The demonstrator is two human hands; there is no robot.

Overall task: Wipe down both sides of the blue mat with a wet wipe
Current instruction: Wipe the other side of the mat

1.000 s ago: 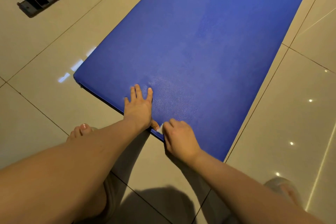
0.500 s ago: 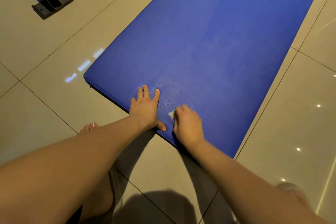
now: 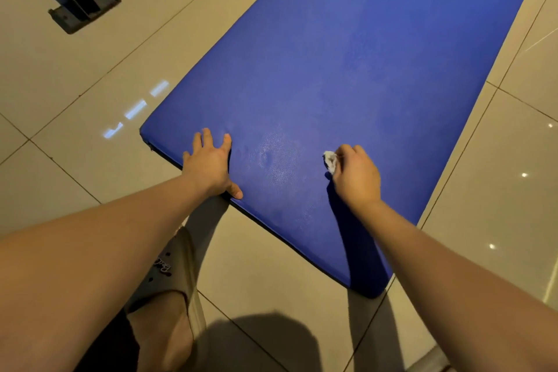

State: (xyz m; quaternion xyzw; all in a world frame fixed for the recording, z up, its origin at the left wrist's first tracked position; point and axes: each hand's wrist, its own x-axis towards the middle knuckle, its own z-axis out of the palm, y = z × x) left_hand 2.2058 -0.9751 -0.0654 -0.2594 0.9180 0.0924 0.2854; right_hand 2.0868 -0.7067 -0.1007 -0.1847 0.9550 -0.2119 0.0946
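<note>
Two hands rest on the mat (image 3: 347,69), which lies flat on the floor (image 3: 90,205) and runs away from both hands toward the upper right. The left hand (image 3: 210,164) is released: its fingers are straight and spread, palm down on the mat close to the near edge, with the thumb lying along that edge. The right hand (image 3: 356,175) is grasping the wipe (image 3: 330,161); its fingers are curled round it and the knuckles face up, with the hand set down on the mat. The wipe is a small white crumpled wad that shows only at the side of the right hand facing the left hand, and it touches the mat there. Between the two hands the mat has a paler, shiny patch (image 3: 271,157) with a few faint marks in it. The mat's near left corner lies just beyond the left hand's little finger, and its near right corner sits below the right forearm. Far beyond the left hand, at the upper left, a dark bracket (image 3: 81,6) stands on the floor, well apart from the mat. Under the left forearm a tan slipper (image 3: 178,263) with small holes covers a foot on the floor, just short of the mat's near edge. Pale light streaks (image 3: 133,110) reflect off the floor left of the left hand.
</note>
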